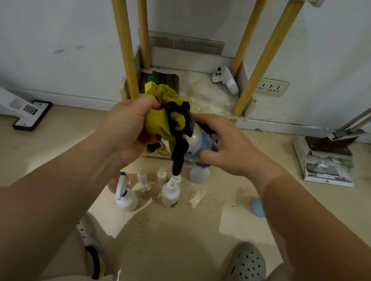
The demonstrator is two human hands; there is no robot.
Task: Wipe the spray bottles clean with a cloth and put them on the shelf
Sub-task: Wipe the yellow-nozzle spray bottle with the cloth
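Note:
My left hand grips a bunched yellow and black cloth and presses it over the top of a clear spray bottle with a blue label. My right hand holds that bottle's body, tilted, in front of the shelf. On the floor below stand several more bottles: a white trigger sprayer, a white pump bottle, small white bottles and a round clear bottle. The held bottle's spray head is hidden under the cloth.
The shelf has yellow wooden posts; its dirty lower tray carries a white controller and a dark brush. A dustpan with a broom lies right, a white stand base left, a blue object on the floor.

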